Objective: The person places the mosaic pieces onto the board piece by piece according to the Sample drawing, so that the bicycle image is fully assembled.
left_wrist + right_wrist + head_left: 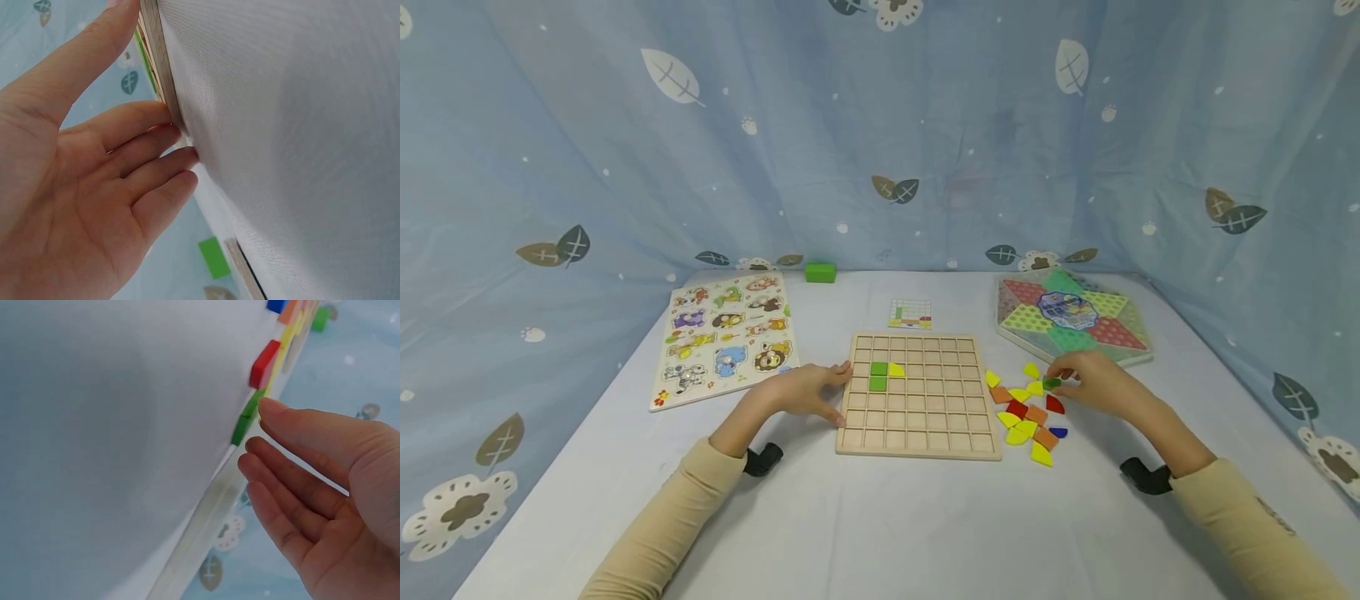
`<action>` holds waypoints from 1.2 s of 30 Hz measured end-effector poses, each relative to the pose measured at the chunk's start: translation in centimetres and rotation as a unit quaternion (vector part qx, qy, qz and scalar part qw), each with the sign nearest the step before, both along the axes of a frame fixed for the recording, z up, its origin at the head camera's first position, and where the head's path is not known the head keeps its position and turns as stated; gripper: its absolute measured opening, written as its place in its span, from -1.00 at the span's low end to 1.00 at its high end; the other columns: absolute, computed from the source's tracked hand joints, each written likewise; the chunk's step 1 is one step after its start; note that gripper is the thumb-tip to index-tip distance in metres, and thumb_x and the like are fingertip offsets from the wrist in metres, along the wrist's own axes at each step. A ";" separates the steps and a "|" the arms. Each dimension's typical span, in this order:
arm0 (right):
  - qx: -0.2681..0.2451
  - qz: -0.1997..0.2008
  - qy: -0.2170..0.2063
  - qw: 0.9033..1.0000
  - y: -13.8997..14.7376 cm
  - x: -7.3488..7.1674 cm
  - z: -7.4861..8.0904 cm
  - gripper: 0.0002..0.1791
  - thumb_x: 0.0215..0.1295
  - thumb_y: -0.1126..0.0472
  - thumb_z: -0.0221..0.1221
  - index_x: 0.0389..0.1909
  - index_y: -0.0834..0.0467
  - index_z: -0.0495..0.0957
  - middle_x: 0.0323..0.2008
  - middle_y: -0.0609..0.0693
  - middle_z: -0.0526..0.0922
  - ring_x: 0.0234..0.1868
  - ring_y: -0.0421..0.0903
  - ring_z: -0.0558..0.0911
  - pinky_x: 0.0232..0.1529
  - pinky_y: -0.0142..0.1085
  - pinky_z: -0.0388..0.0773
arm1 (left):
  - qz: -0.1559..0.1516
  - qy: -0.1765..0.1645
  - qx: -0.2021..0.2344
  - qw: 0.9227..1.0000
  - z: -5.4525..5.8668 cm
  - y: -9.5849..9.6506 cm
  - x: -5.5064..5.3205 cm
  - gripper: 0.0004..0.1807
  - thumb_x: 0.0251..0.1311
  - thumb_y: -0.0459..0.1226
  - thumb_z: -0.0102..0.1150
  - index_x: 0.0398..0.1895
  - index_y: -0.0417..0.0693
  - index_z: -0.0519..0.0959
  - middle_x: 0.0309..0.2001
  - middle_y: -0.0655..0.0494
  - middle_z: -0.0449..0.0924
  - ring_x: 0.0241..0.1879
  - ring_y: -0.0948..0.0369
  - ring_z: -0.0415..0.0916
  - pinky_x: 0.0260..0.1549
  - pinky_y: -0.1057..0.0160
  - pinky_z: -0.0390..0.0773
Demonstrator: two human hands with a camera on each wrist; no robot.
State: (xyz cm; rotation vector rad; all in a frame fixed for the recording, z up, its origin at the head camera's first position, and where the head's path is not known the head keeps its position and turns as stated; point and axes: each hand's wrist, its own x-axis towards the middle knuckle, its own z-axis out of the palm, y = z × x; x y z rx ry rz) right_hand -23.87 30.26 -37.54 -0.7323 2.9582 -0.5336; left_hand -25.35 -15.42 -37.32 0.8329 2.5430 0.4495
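The wooden grid board (917, 408) lies mid-table, with two green squares (878, 376) and a yellow quarter-round piece (896, 370) in its cells. Against the board's left edge rests my left hand (808, 388), thumb and fingers spread apart along it. In the left wrist view these lightly bent fingers (140, 134) meet the wooden rim. Right of the board, my right hand (1093, 383) pinches a green piece (1051, 383) at the edge of a loose pile. The right wrist view has the thumb at green pieces (242, 425), beside a red piece (265, 364); the index fingertip is mostly hidden.
Yellow, orange, red and blue pieces (1022, 421) lie scattered right of the board. Behind it is a small pattern card (911, 313). An animal puzzle board (715, 333) lies left, a star-patterned game box (1067, 317) right, and a green block (820, 272) at the back.
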 end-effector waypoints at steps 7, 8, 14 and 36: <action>-0.001 0.006 -0.004 1.000 0.9 -0.2 -0.7 -0.74 0.07 0.41 0.35 -0.17 0.31 0.65 -0.27 0.05 0.69 -0.23 0.06 0.65 -0.16 -0.02 0.62 | -0.003 0.005 0.002 1.000 -0.1 -0.1 0.1 0.01 0.03 -0.02 0.40 0.46 -0.22 0.10 0.47 -0.14 -0.04 0.45 -0.04 -0.05 0.35 0.00 0.09; -0.003 0.006 -0.005 1.000 0.9 -0.2 -0.7 -0.74 0.07 0.41 0.35 -0.17 0.31 0.65 -0.27 0.05 0.69 -0.22 0.06 0.65 -0.15 -0.01 0.62 | -0.004 0.007 0.002 1.000 -0.1 -0.1 0.1 0.01 0.03 -0.02 0.39 0.46 -0.22 0.11 0.47 -0.15 -0.04 0.44 -0.04 -0.04 0.35 -0.01 0.09; -0.010 0.002 -0.015 1.000 0.7 -0.4 -0.7 -0.77 0.06 0.45 0.34 -0.21 0.30 0.64 -0.30 0.03 0.69 -0.22 0.07 0.65 -0.15 -0.03 0.62 | -0.002 0.008 -0.003 1.000 -0.1 -0.1 0.1 0.01 0.03 -0.01 0.40 0.47 -0.21 0.10 0.47 -0.15 -0.04 0.45 -0.04 -0.05 0.36 0.00 0.08; -0.058 0.048 0.090 0.993 -3.9 1.1 1.8 -0.72 -0.02 0.40 0.41 -0.23 0.21 0.64 -0.30 -0.05 0.66 -0.27 0.03 0.62 -0.22 -0.07 0.63 | -0.007 0.011 -0.002 1.000 -0.3 -0.1 0.0 0.02 0.03 0.00 0.39 0.47 -0.22 0.09 0.47 -0.15 -0.04 0.44 -0.06 -0.04 0.35 -0.01 0.09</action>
